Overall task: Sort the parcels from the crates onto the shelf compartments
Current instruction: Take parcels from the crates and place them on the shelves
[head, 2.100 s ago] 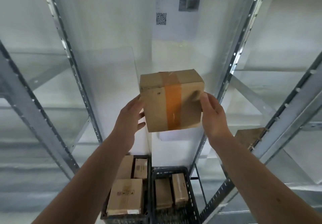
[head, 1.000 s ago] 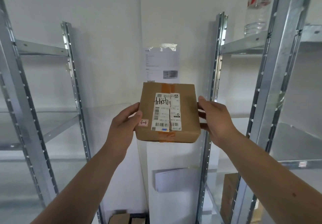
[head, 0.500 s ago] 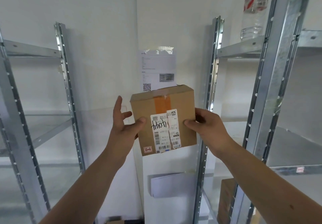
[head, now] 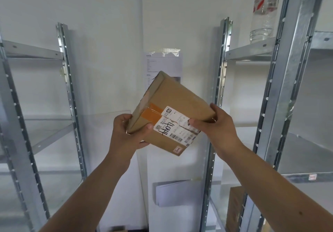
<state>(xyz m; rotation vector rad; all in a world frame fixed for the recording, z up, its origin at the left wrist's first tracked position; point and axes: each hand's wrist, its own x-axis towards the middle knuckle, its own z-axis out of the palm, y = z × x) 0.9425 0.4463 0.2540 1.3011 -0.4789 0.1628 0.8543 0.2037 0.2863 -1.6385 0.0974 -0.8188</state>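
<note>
Parcel mid-air between the two racks, not on any shelf yet

Going left to right: the left rack (head: pixel 36 55) has bare metal shelves. The left hand (head: pixel 129 134) has its fingers curled round the parcel's (head: pixel 173 96) lower-left corner, thumb on the front. The box sits tilted in front of the wall corner, shipping label (head: pixel 173 125) facing us. The right hand (head: pixel 216 127) clamps the right edge, thumb pressed on the label and fingers wrapped behind. After that comes the right rack (head: pixel 252 49), with a water bottle (head: pixel 264 11) on its upper shelf. My worry is that it's held by a corner and an edge only, so at that tilt it could slip out. That thumb also hides part of the label, so a misread and wrong compartment seems possible. Swing it right carelessly and it could clip the upright.
</note>
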